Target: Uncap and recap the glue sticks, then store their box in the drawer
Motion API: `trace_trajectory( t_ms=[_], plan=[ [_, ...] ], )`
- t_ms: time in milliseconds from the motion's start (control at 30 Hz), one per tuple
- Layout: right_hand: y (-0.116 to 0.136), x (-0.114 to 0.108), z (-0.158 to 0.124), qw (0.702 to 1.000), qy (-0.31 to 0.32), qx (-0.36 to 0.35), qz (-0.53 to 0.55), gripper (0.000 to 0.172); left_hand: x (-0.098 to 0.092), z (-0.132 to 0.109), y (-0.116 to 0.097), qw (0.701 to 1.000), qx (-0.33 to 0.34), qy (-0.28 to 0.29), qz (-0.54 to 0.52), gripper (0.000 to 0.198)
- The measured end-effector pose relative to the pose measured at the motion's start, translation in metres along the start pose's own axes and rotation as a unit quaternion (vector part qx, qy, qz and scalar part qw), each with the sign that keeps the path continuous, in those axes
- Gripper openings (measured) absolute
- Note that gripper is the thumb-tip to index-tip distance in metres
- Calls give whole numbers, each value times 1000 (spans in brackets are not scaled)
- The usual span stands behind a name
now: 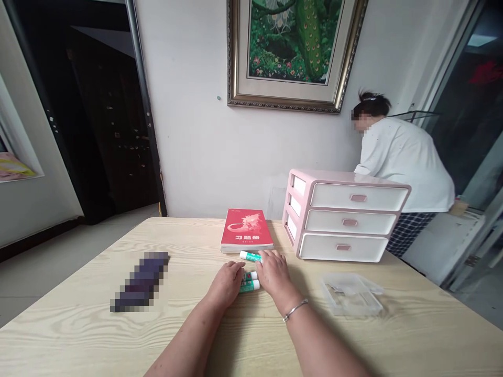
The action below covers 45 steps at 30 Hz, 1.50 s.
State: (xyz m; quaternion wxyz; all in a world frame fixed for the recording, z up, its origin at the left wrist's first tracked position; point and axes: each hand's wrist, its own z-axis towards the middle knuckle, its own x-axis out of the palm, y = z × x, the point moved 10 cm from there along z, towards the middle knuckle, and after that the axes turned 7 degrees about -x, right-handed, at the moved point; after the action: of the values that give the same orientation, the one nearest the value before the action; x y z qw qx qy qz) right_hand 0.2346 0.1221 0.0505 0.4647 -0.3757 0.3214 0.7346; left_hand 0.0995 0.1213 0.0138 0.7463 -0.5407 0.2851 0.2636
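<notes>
Three green-and-white glue sticks lie on the wooden table in front of me. My left hand (227,284) is closed around the left ends of two of them, the nearer glue stick (250,286) and the one just behind it (251,276); their white caps point right. Farther back, the third glue stick (250,256) lies beside the front edge of a red book (247,230). My right hand (273,269), with a silver bracelet at the wrist, has its curled fingers over that stick's right end. The fingertips of both hands are partly hidden.
A pink-and-white three-drawer box (349,222) stands at the back right, drawers closed. A clear plastic case (351,296) lies in front of it. A dark pixelated object (141,283) is on the left of the table (78,324). A person in white (408,157) bends behind the drawers.
</notes>
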Motion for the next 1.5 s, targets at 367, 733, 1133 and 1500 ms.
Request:
trace_trajectory(
  t_ms=[367,733,1133,1500],
  plan=[
    [-1,23,1,998,58,0,-9,19,-6,1,1,999,-8,-7,-35,46],
    [24,-21,-8,902,-34,-10,430,35,-44,-19,-41,971,36,-54,-229,41],
    [4,-32,-21,854,-91,104,502,46,-48,-43,-65,992,103,-67,24,29],
    [-7,-15,-18,905,-70,148,392,27,-23,-49,-71,995,77,45,48,28]
  ],
)
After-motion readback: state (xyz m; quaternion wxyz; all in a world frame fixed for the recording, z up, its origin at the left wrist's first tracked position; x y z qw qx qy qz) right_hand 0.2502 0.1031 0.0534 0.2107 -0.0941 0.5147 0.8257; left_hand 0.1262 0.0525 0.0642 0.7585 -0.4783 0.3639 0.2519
